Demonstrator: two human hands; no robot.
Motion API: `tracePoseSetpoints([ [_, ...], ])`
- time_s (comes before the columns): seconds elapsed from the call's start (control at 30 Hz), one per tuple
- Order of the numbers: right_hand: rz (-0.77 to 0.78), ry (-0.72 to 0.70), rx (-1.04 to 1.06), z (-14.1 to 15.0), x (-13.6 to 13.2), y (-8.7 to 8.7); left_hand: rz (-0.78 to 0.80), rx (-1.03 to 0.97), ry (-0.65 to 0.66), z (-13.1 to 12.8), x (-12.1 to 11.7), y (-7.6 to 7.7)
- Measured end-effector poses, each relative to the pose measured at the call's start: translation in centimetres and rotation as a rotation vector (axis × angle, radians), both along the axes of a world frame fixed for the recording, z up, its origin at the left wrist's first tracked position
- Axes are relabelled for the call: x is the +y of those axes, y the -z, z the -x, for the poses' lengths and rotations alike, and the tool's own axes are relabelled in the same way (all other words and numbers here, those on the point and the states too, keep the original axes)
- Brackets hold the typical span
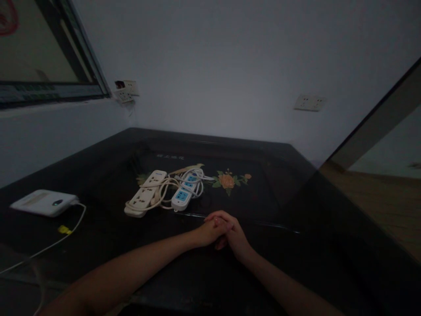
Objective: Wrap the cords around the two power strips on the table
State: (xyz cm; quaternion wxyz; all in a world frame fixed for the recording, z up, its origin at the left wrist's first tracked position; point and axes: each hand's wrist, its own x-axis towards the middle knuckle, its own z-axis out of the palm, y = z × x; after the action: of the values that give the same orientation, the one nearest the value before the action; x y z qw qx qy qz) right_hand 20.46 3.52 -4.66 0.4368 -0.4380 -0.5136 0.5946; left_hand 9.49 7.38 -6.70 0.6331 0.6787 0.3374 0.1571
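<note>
While the black worktop (pixel 204 274) spans the lower frame, a white device (pixel 46 202) lies at its left. Left of centre rests the cream strip (pixel 146 193), with the blue-socketed strip (pixel 184 193) just beside it, cords (pixel 201 188) looped around both. Below and right of these, the left hand (pixel 208 232) and right hand (pixel 237 239) clasp, fingers (pixel 219 214) closed over each other. Lower left, a yellow tag (pixel 64 229) sits by the device's cable (pixel 84 210).

Table (pixel 272 206): we see a smooth top with a glossy sheen.
Cream power strip (pixel 144 196): we see smooth, hard-looking plastic.
Blue-faced power strip (pixel 179 204): smooth plastic.
White device (pixel 41 202) near the table's left edge: we see smooth, faintly shiny plastic.
Wall (pixel 210 66) along the far edge: matt, to our eyes.
Floor (pixel 371 202) past the right edge: wood-like.
</note>
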Motion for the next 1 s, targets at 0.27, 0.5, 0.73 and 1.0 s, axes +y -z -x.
tracePoseSetpoints([
  [0.27, 0.024, 0.003, -0.016, -0.09, 0.03, -0.21, 0.012, 0.011, -0.025, -0.03, -0.15, -0.45],
  [0.5, 0.029, -0.01, -0.032, -0.14, 0.15, -0.04, 0.009, 0.005, -0.013, 0.11, -0.17, -0.84],
  [0.73, 0.029, -0.009, -0.031, -0.12, 0.17, -0.03, -0.001, 0.0, -0.011, 0.21, -0.15, -0.84],
  [1.0, 0.04, -0.009, -0.056, -0.1, 0.14, -0.27, 0.027, -0.009, -0.011, 0.05, -0.09, -0.5],
])
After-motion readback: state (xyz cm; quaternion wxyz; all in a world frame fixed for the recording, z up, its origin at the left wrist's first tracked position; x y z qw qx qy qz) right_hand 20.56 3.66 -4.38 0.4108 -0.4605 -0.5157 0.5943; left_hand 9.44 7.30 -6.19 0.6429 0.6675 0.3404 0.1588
